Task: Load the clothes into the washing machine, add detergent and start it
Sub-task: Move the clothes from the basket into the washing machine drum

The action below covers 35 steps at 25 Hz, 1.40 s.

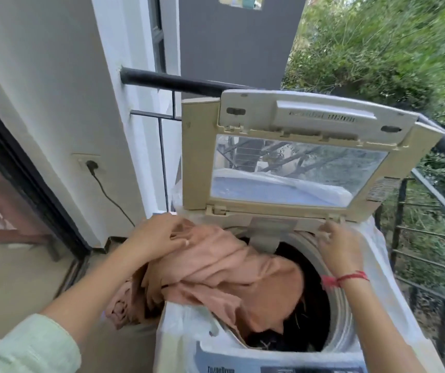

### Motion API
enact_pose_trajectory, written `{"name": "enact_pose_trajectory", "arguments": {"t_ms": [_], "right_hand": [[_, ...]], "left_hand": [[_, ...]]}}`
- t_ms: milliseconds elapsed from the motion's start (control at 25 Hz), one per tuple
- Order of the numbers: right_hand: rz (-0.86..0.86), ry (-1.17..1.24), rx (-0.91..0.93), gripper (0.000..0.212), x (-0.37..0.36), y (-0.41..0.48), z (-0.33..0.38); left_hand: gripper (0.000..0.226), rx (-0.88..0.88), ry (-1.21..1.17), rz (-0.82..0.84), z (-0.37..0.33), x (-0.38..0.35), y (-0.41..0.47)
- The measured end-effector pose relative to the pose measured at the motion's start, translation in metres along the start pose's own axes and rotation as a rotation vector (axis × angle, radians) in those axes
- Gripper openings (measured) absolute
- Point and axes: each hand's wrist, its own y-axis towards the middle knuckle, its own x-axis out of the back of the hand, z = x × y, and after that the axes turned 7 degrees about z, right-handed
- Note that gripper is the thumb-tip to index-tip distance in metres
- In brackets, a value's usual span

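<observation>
The pink garment [229,273] hangs across the washing machine's [382,278] left rim, its long axis slanting down into the drum [339,327]. The nearer left hand [162,232] grips its bunched top; the right hand [337,246] rests bent fingers by the lid [197,157] hinge, grip unclear.

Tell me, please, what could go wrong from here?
Much of the pink cloth hangs over the left rim of the washing machine; it could slip outside or get trapped under the lid. The right hand rests at the raised lid's hinge; its fingers might be pinched if it drops.
</observation>
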Motion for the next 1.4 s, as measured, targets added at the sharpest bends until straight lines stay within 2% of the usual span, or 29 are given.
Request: {"name": "enact_pose_trajectory", "arguments": {"t_ms": [80, 160, 240, 320, 400, 480, 560, 600, 680, 760, 880, 1000, 1080, 1120, 1200, 1240, 1280, 1320, 1360, 1400], "right_hand": [[0.101, 0.108, 0.239, 0.034, -0.029, -0.013, 0.055], [0.327, 0.073, 0.504, 0.067, -0.06, -0.029, 0.131], [0.523, -0.183, 0.644, 0.104, -0.094, -0.046, 0.2], [0.577, -0.473, 0.614, 0.119, -0.137, -0.055, 0.238], [0.582, -0.635, 0.481, 0.109, -0.172, -0.061, 0.247], [0.526, -0.719, 0.424, 0.074, -0.194, -0.07, 0.247], [0.396, -0.679, 0.475, 0.044, -0.197, -0.077, 0.248], [0.349, -0.642, 0.512, 0.035, -0.191, -0.08, 0.249], [0.309, -0.462, 0.598, 0.033, -0.172, -0.082, 0.241], [0.345, -0.283, 0.62, 0.037, -0.141, -0.081, 0.215], [0.197, 0.022, 0.637, 0.025, -0.08, -0.076, 0.16], [-0.046, 0.236, 0.627, 0.018, 0.012, -0.05, 0.097], [-0.241, 0.234, 0.623, 0.024, 0.077, -0.037, 0.058], [-0.311, 0.227, 0.611, 0.028, 0.095, -0.034, 0.038], [-0.27, 0.136, 0.488, 0.026, 0.08, -0.024, -0.003], [-0.13, 0.036, 0.395, 0.026, 0.057, -0.019, -0.019], [0.095, -0.133, 0.33, 0.034, 0.028, -0.015, -0.032], [0.319, -0.286, 0.296, 0.046, 0.002, -0.012, -0.043], [0.463, -0.388, 0.286, 0.052, -0.019, -0.011, -0.046], [0.523, -0.415, 0.288, 0.05, -0.031, -0.014, -0.036]], "left_hand": [[0.046, 0.052, 0.012, 0.004, 0.04, -0.011, -0.008], [0.084, 0.151, 0.025, 0.096, 0.089, -0.023, -0.015], [0.112, 0.21, 0.014, 0.194, 0.125, -0.046, -0.016], [0.125, 0.231, -0.016, 0.271, 0.148, -0.074, -0.011], [0.135, 0.242, -0.064, 0.355, 0.155, -0.103, -0.002], [0.142, 0.235, -0.179, 0.395, 0.157, -0.128, 0.003], [0.138, 0.178, -0.375, 0.326, 0.149, -0.143, 0.002], [0.129, 0.153, -0.443, 0.272, 0.143, -0.149, 0.004], [0.09, 0.087, -0.572, 0.149, 0.122, -0.138, 0.002], [0.055, 0.034, -0.643, -0.062, 0.095, -0.117, -0.005], [0.047, 0.031, -0.598, -0.372, 0.038, -0.072, -0.026], [0.04, -0.183, -0.305, -0.673, -0.063, -0.025, -0.027], [0.039, -0.327, -0.234, -0.632, -0.132, -0.004, -0.013], [0.038, -0.342, -0.212, -0.53, -0.16, 0.001, -0.004], [0.043, -0.294, -0.116, -0.228, -0.189, -0.003, 0.009], [0.052, -0.248, -0.072, -0.087, -0.187, -0.01, 0.011], [0.061, -0.179, -0.082, 0.041, -0.174, -0.017, 0.009], [0.067, -0.115, -0.115, 0.093, -0.155, -0.023, 0.003], [0.07, -0.057, -0.14, 0.075, -0.127, -0.028, -0.006], [0.072, -0.01, -0.182, -0.013, -0.095, -0.033, -0.019]]}}
